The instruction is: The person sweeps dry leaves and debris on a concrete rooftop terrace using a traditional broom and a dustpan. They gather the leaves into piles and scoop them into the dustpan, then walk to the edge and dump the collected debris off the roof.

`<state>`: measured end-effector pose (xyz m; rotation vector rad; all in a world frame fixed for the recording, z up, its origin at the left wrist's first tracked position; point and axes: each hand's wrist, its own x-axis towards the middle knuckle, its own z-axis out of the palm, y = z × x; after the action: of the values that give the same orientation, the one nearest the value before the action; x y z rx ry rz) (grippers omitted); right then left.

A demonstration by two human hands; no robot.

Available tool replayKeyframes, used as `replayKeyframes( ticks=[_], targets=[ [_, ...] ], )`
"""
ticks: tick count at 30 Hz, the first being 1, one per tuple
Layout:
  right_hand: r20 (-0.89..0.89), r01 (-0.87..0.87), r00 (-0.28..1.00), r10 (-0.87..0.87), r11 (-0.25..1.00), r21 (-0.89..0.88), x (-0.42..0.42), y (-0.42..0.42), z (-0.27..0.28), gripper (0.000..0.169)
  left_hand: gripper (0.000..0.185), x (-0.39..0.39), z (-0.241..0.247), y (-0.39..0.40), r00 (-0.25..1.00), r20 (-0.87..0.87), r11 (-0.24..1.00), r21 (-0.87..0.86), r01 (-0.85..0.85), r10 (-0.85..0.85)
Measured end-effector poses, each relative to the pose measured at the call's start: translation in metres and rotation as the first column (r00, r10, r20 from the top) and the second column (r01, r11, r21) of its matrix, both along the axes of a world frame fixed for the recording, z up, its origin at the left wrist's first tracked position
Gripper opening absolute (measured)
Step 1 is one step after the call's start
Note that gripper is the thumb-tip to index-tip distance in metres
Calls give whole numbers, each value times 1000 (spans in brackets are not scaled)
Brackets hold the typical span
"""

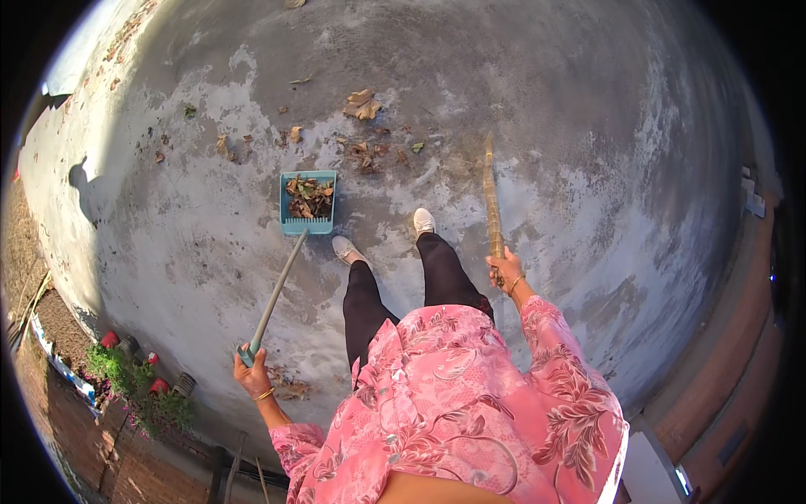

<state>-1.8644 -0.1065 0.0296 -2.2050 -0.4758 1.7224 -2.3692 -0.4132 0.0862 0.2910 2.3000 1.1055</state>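
Note:
My left hand [254, 373] grips the top of the grey-green handle [277, 293] of a long-handled dustpan. Its teal pan [307, 225] rests on the concrete ahead of my left foot, with a heap of dry leaves [310, 196] inside and a row of comb teeth by the handle. In my right hand [507, 271] is a bound straw broom [492, 201], pointing forward, its tip near the ground to the right of the leaves. Beyond the pan lie crumpled brown leaf pieces [365, 156] and one large dry leaf [363, 104].
Smaller leaves [225, 147] are scattered left of the large one, and more litter [291, 385] lies beside my left wrist. Potted plants [135, 378] with red and dark pots stand at the lower left. A brick wall [711, 390] curves along the right.

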Motion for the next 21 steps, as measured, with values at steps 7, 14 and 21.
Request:
replayKeyframes(
  ticks=[7,14,21],
  targets=[
    [135,27,990,-33,999,44,-149,-47,-97,36,29,-44,-9,3,943,-124,951,-20,310,-310],
    [195,-378,910,366,925,27,-311,-131,-106,88,29,-74,0,10,929,-64,929,-79,361,-366],
    [80,-634,768,635,736,237,-332,-102,-99,83,30,-98,-21,5,937,11,936,-54,348,-348]
  ],
)
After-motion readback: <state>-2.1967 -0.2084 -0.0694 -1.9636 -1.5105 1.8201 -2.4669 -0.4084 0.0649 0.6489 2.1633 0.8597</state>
